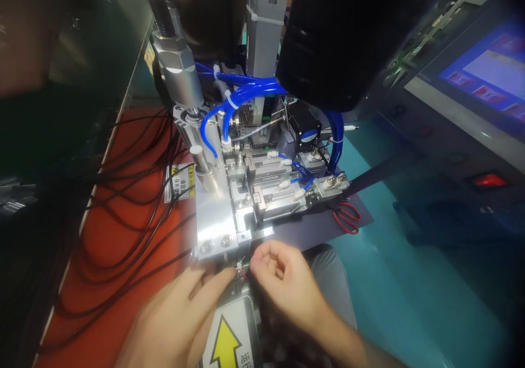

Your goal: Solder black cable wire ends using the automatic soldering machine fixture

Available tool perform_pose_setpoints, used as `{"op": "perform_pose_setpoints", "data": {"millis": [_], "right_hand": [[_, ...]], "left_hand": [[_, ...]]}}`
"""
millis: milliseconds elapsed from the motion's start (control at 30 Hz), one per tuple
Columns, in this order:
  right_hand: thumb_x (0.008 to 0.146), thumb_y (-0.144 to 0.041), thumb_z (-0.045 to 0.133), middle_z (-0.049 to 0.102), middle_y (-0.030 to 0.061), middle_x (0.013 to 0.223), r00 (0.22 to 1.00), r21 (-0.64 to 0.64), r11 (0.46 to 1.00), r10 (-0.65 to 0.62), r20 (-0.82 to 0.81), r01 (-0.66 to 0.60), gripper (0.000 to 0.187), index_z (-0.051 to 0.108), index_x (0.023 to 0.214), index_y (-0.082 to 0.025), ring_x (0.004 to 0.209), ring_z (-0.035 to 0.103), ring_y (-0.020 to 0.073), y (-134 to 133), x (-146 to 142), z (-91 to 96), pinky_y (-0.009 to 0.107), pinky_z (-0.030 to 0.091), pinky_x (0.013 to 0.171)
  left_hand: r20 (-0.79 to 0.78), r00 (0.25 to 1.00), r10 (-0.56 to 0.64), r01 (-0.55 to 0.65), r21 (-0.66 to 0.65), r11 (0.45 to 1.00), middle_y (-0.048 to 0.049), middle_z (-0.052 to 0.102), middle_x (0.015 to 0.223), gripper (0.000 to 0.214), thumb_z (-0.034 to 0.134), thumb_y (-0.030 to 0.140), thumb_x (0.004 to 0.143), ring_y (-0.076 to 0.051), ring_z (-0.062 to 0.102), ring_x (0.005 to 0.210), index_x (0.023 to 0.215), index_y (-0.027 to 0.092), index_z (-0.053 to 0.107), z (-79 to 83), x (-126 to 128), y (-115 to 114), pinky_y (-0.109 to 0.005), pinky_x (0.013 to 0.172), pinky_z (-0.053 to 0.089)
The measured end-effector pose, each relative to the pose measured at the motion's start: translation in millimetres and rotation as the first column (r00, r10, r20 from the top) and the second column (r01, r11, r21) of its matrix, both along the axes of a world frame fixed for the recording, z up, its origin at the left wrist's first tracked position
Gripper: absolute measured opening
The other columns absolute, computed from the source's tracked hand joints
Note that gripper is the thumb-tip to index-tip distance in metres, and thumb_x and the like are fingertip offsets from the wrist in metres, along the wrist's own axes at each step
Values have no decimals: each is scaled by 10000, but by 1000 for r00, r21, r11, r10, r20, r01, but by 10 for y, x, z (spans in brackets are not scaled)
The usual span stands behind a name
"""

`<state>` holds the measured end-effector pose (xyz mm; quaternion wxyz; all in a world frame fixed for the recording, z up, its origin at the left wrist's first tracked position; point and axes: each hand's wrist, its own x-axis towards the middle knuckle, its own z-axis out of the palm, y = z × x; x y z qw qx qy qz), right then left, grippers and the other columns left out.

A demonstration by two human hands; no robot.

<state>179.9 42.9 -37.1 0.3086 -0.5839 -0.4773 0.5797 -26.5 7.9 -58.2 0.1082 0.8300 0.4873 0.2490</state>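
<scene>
Both hands meet at the front edge of a metal machine fixture [215,209]. My left hand [180,308] reaches in from the lower left, its thumb tip against a small white connector with thin red wires [241,269]. The left fingertips are partly hidden below the metal plate. Just right of the connector, my right hand [283,275] has its fingers curled and thumb and forefinger pressed together. Whatever lies in that pinch is too small or hidden to name. Below the hands is a white label with a yellow arrow [225,340].
Blue air tubes [254,86] arch over the fixture's pneumatic cylinders [279,193]. Black cables [118,247] run across the red surface at left. Red-handled scissors [348,217] lie to the right. A control screen [488,67] stands at far right. A dark cylinder [328,40] hangs overhead.
</scene>
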Motion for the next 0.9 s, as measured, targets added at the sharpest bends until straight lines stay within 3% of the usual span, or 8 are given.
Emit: {"op": "perform_pose_setpoints", "data": {"millis": [167, 500, 900], "right_hand": [[829, -198, 576, 512, -43, 597, 996, 113, 993, 33, 79, -42, 96, 584, 734, -188, 537, 465, 117, 5, -21, 31, 245, 374, 515], [910, -225, 523, 485, -49, 618, 984, 204, 972, 84, 160, -116, 158, 524, 752, -207, 525, 434, 111, -18, -41, 57, 260, 341, 516], [925, -260, 540, 503, -41, 660, 998, 89, 995, 50, -27, -47, 145, 565, 796, -198, 570, 430, 116, -41, -9, -23, 264, 360, 557]], "left_hand": [[12, 1000, -19, 19, 1, 1000, -38, 649, 1063, 373, 405, 226, 1001, -155, 675, 869, 1336, 306, 549, -27, -27, 4, -216, 739, 509], [-21, 1000, -19, 17, -72, 997, -67, 617, 1099, 536, 463, 122, 870, -200, 649, 874, 1372, 305, 505, 11, -34, -33, -275, 735, 537], [-23, 1000, 4, -5, -66, 998, -69, 596, 1065, 500, 443, 112, 915, -200, 620, 855, 1369, 312, 503, -59, -38, -59, -291, 731, 518]]}}
